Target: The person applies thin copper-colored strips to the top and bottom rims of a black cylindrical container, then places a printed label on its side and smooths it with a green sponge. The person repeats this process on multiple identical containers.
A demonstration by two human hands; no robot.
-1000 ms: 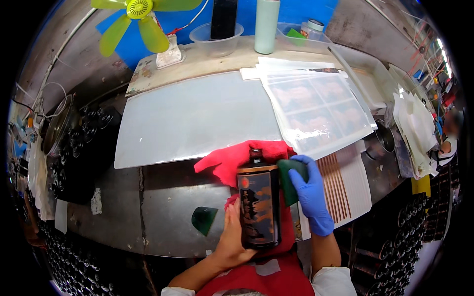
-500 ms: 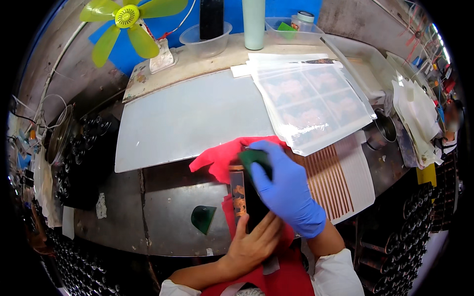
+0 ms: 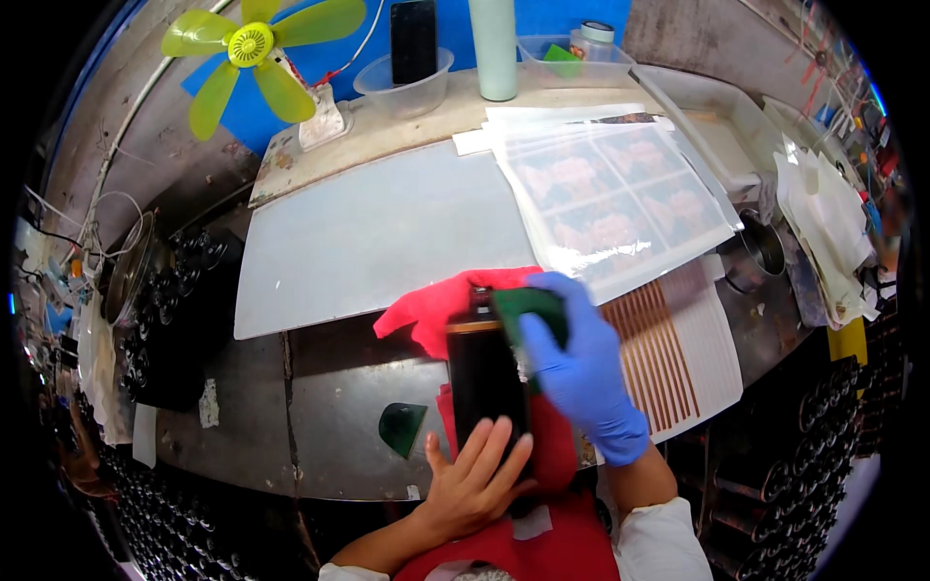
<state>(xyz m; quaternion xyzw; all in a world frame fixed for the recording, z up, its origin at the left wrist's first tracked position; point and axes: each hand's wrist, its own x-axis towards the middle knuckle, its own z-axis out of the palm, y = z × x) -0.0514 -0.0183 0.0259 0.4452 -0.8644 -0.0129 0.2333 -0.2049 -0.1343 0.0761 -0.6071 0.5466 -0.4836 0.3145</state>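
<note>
A glossy black, square-sided, bottle-like piece (image 3: 481,373) lies on the red cloth (image 3: 423,315), its gold band and narrower end pointing away from me. My bare left hand (image 3: 477,472) rests across its near end, fingers spread flat and thumb apart at the left edge. In the blue glove, my right hand (image 3: 588,373) pinches a dark green scraper (image 3: 533,312) beside the far right edge of the piece. Some of the scraper is hidden behind the gloved fingers. A second green scraper (image 3: 402,428) lies on the metal table to the left.
Beyond the cloth lies a grey board (image 3: 378,242). Printed film sheets (image 3: 620,194) overlap it, above a sheet with brown strips (image 3: 651,353). A yellow-green fan (image 3: 250,45), a phone (image 3: 414,44) in a clear bowl and a pale green bottle (image 3: 494,48) stand behind. Black pieces crowd both sides.
The black piece has turned, so its copper-patterned side no longer shows and a plain black face is up. My left hand has shifted onto that face. My right hand has moved right with the scraper.
</note>
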